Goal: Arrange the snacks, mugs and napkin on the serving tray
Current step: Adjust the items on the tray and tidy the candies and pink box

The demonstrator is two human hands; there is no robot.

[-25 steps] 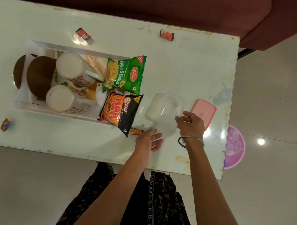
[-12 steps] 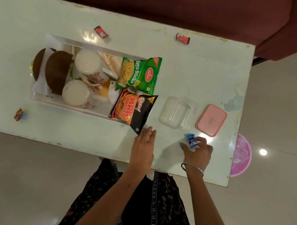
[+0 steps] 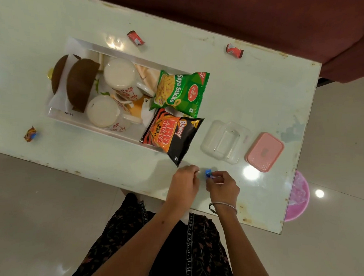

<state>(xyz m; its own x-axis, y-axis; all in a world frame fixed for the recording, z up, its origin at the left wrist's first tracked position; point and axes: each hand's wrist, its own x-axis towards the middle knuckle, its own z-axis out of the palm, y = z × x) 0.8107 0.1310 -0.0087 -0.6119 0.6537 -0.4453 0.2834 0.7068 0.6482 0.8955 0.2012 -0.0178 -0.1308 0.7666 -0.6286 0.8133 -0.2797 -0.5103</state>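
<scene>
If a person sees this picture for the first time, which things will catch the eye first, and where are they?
The green Soya Sticks packet and the black-and-orange Bingo packet stand out, both hanging over the right end of the white tray. Near the table's front edge, the right hand pinches a small blue candy, with the left hand close beside it.

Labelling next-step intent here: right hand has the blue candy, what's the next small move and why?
Probably carry the blue candy to the clear container and drop it in. The right hand pinches it just above the table, the container sits open close by with its pink lid set beside it, and the left hand looks curled too, contents unclear.
</scene>
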